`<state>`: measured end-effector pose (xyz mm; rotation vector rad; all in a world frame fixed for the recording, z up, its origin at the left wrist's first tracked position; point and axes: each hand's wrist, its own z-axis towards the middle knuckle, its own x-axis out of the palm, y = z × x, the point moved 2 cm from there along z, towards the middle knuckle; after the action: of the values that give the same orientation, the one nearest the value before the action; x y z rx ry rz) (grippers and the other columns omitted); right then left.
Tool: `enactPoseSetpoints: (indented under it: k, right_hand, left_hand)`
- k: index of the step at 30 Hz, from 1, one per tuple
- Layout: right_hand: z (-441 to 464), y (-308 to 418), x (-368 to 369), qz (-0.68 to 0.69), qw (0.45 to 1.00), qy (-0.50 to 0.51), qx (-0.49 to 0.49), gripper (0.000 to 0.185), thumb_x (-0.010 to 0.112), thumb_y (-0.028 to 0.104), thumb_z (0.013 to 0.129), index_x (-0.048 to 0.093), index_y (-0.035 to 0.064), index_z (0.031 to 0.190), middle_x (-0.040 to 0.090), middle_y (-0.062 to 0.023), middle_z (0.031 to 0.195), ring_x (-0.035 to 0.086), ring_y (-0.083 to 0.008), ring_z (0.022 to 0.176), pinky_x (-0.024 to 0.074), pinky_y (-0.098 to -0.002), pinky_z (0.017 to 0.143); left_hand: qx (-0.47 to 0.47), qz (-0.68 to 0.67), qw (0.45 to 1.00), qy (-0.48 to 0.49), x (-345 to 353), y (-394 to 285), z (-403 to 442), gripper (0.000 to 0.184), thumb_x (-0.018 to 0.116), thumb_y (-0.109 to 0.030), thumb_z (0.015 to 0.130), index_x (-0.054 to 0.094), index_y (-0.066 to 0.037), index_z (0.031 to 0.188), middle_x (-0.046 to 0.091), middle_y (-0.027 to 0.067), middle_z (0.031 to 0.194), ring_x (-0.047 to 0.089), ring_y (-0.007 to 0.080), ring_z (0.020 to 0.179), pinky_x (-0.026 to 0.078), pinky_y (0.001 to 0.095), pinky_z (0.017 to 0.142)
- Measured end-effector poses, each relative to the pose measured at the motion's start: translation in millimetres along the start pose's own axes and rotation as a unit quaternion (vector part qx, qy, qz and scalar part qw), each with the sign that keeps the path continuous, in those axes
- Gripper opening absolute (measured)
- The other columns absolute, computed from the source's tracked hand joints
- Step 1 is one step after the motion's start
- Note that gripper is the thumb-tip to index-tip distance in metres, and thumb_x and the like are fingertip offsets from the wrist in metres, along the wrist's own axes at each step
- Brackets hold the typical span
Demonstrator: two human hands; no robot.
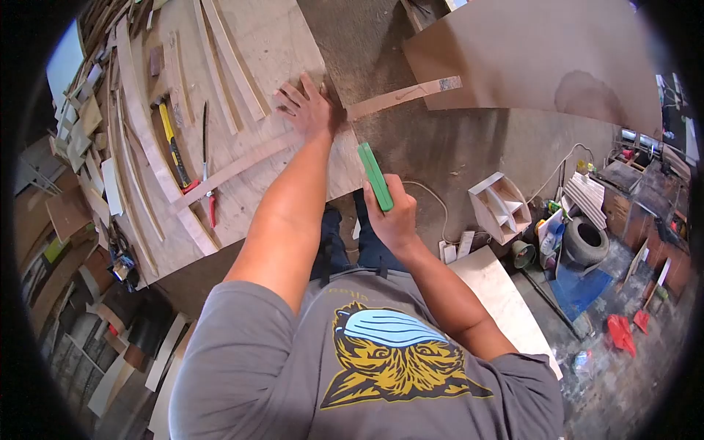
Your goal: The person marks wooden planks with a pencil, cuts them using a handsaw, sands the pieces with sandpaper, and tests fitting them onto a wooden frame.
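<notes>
My left hand (314, 110) lies on the plywood table (275, 33) near its right edge, fingers spread, beside a thin wood strip (249, 163). The strip crosses the table and sticks out past its edge to the right, its far part beyond my wrist. In my right hand (394, 214) is a long green tool (375, 176), held in front of my body just off the table's edge, its tip pointing up and away. My right fingers are wrapped round its lower part.
On the table lie a yellow-black hammer (173, 147), red-handled pliers (212, 209) and several curved wood strips (139, 110). A large brown board (513, 51) stands at upper right. Right of me are a wooden box frame (500, 207), a cable and a tire (586, 242).
</notes>
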<state>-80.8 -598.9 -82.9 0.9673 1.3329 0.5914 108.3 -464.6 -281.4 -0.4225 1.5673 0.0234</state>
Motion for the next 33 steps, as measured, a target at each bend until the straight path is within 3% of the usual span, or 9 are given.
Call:
enactPoseSetpoints:
  k: [5, 9, 13, 16, 18, 22, 25, 27, 33]
  right_hand:
    - [-23, 5, -26, 0.028, 0.999, -0.014, 0.023, 0.015, 0.071, 0.013, 0.092, 0.061, 0.0035, 0.099, 0.065, -0.0188, 0.073, 0.07, -0.036, 0.067, 0.0525, -0.0385, 0.058]
    - [23, -11, 10, 0.02, 1.0, 0.002, 0.021, 0.014, 0.07, 0.01, 0.093, 0.061, 0.0016, 0.098, 0.065, -0.0177, 0.071, 0.072, -0.0298, 0.064, 0.053, -0.037, 0.057]
    - [-16, 2, -26, 0.034, 0.999, -0.005, 0.026, 0.016, 0.069, 0.014, 0.094, 0.059, 0.0018, 0.094, 0.062, -0.0204, 0.071, 0.067, -0.0398, 0.066, 0.0497, -0.0413, 0.056]
    - [6, -18, 1, 0.028, 1.0, -0.014, 0.001, 0.014, 0.07, 0.013, 0.093, 0.06, 0.0021, 0.095, 0.063, -0.0188, 0.071, 0.068, -0.0357, 0.064, 0.0503, -0.0405, 0.056]
    - [28, -22, 18, 0.031, 0.999, 0.002, 0.026, 0.012, 0.07, 0.01, 0.092, 0.063, 0.0023, 0.099, 0.066, -0.0168, 0.074, 0.071, -0.0289, 0.063, 0.052, -0.0379, 0.058]
    - [-7, -7, -16, 0.033, 0.999, -0.016, 0.018, 0.012, 0.07, 0.01, 0.092, 0.064, 0.0023, 0.1, 0.066, -0.0159, 0.073, 0.07, -0.029, 0.063, 0.0515, -0.038, 0.057]
    - [-2, -13, -5, 0.049, 0.999, -0.016, 0.006, 0.012, 0.07, 0.011, 0.092, 0.064, 0.0018, 0.098, 0.065, -0.0176, 0.073, 0.069, -0.0328, 0.064, 0.0511, -0.0388, 0.056]
    - [32, -25, 22, 0.043, 0.999, -0.005, 0.007, 0.013, 0.07, 0.011, 0.092, 0.062, 0.001, 0.095, 0.061, -0.0219, 0.073, 0.065, -0.041, 0.066, 0.0502, -0.0404, 0.055]
    - [2, -16, -4, 0.041, 0.999, -0.007, -0.012, 0.014, 0.07, 0.012, 0.091, 0.062, 0.0021, 0.097, 0.061, -0.0211, 0.072, 0.066, -0.0412, 0.067, 0.0507, -0.0415, 0.057]
  left_hand:
    - [0.009, 0.016, 0.998, -0.061, 9, -1, 5, 0.064, 0.044, -0.05, 0.102, 0.027, -0.023, 0.157, 0.017, 0.0297, 0.161, 0.01, 0.0514, 0.15, 0.016, 0.0719, 0.114]
    - [0.01, 0.019, 0.997, -0.068, 12, 3, -1, 0.062, 0.045, -0.053, 0.101, 0.032, -0.025, 0.155, 0.02, 0.0293, 0.159, 0.013, 0.0518, 0.149, 0.021, 0.0732, 0.111]
    - [0.009, 0.034, 0.996, -0.082, 9, 0, -1, 0.062, 0.045, -0.052, 0.101, 0.034, -0.023, 0.154, 0.021, 0.0291, 0.159, 0.013, 0.0518, 0.149, 0.022, 0.0719, 0.112]
    - [-0.004, 0.022, 1.0, -0.017, -1, -2, -1, 0.065, 0.043, -0.051, 0.102, 0.028, -0.021, 0.158, 0.015, 0.0287, 0.162, 0.006, 0.0509, 0.151, 0.012, 0.0713, 0.115]
    - [-0.002, 0.007, 1.0, -0.013, 3, 0, -3, 0.065, 0.043, -0.051, 0.102, 0.028, -0.022, 0.158, 0.014, 0.0283, 0.162, 0.005, 0.0508, 0.151, 0.012, 0.0713, 0.115]
    - [-0.002, 0.014, 0.999, -0.038, 6, 0, -1, 0.065, 0.044, -0.051, 0.101, 0.029, -0.022, 0.158, 0.012, 0.0278, 0.163, 0.005, 0.0498, 0.151, 0.011, 0.0711, 0.115]
    - [-0.01, 0.017, 1.0, -0.022, 6, -1, -1, 0.065, 0.044, -0.051, 0.101, 0.028, -0.023, 0.158, 0.012, 0.0273, 0.163, 0.004, 0.0494, 0.151, 0.011, 0.0706, 0.116]
    - [-0.008, 0.017, 1.0, -0.001, 4, 2, -8, 0.065, 0.044, -0.051, 0.101, 0.028, -0.023, 0.158, 0.011, 0.0272, 0.164, 0.004, 0.0492, 0.151, 0.011, 0.0707, 0.116]
    - [-0.012, 0.015, 1.0, -0.005, 1, -2, 0, 0.064, 0.044, -0.049, 0.102, 0.027, -0.023, 0.158, 0.009, 0.0269, 0.164, 0.002, 0.0487, 0.152, 0.011, 0.0703, 0.116]
